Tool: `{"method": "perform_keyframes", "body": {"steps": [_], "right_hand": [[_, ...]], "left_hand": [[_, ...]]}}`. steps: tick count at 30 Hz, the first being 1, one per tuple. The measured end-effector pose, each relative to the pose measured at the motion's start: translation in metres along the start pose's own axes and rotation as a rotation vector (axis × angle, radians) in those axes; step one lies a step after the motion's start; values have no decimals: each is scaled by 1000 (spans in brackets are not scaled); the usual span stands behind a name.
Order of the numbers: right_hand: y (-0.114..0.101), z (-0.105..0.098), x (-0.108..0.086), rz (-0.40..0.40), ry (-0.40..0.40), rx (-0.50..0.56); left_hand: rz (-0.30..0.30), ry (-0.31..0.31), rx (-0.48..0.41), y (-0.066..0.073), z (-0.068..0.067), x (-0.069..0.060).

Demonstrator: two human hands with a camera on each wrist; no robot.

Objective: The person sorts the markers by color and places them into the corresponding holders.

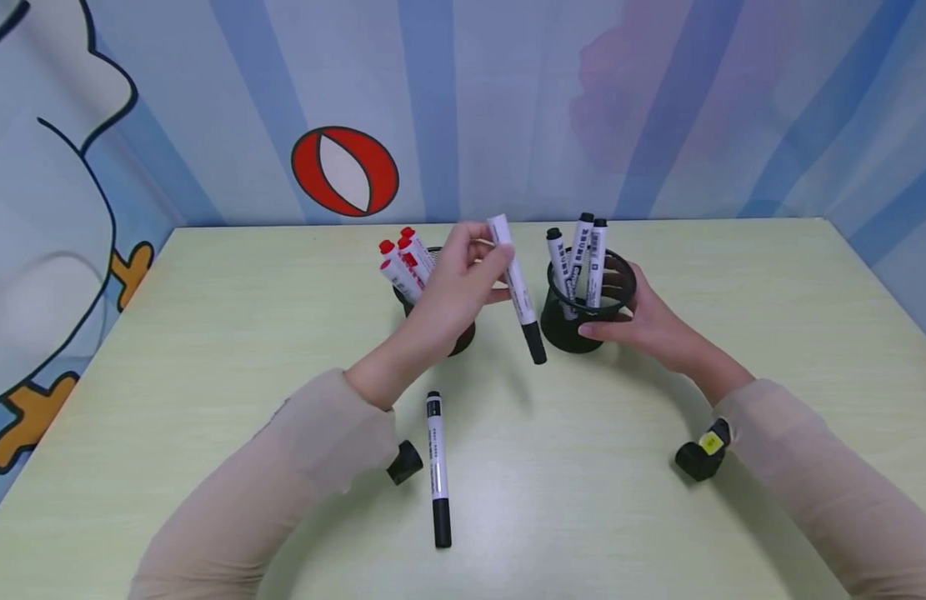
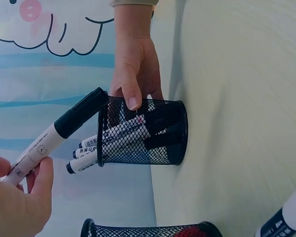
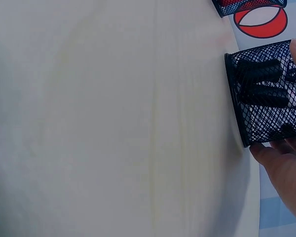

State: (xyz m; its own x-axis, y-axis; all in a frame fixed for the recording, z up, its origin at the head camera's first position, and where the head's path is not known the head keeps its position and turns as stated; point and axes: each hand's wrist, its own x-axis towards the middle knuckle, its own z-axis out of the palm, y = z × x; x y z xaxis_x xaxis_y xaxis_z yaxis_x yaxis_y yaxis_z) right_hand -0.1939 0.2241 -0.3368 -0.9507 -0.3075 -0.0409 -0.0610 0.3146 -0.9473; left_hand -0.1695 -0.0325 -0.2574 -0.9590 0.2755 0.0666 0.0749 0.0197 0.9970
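My left hand (image 1: 463,279) pinches a white marker (image 1: 516,287) by its upper end, its black cap pointing down. The marker hangs tilted just left of a black mesh pen cup (image 1: 571,329). Around the right side of that cup my right hand (image 1: 646,321) curls, thumb at the front. Several black-capped markers (image 1: 597,262) lean inside it. In the left wrist view, the held marker's black cap (image 2: 81,112) is close by the cup's rim (image 2: 101,131); whether they touch I cannot tell. The right wrist view shows the right hand (image 3: 286,170) against the mesh cup (image 3: 266,96).
Partly behind my left hand stands a second mesh cup (image 1: 463,340) with several red-capped markers (image 1: 408,258). One more black-and-white marker (image 1: 437,467) lies on the table (image 1: 583,500) near the front. A printed curtain (image 1: 508,108) borders the table's back edge.
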Motion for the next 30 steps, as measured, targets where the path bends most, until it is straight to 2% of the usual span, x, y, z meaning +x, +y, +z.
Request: {"method": "perform_keyframes", "body": {"steps": [12, 23, 30], "right_hand": [[0, -1, -1, 23, -8, -13], [-2, 0, 0, 20, -3, -17], [-2, 0, 0, 23, -4, -1]], "left_hand": [[-1, 125, -98, -1, 6, 11], [-20, 154, -137, 0, 11, 18], [1, 159, -171, 1, 15, 21]]}}
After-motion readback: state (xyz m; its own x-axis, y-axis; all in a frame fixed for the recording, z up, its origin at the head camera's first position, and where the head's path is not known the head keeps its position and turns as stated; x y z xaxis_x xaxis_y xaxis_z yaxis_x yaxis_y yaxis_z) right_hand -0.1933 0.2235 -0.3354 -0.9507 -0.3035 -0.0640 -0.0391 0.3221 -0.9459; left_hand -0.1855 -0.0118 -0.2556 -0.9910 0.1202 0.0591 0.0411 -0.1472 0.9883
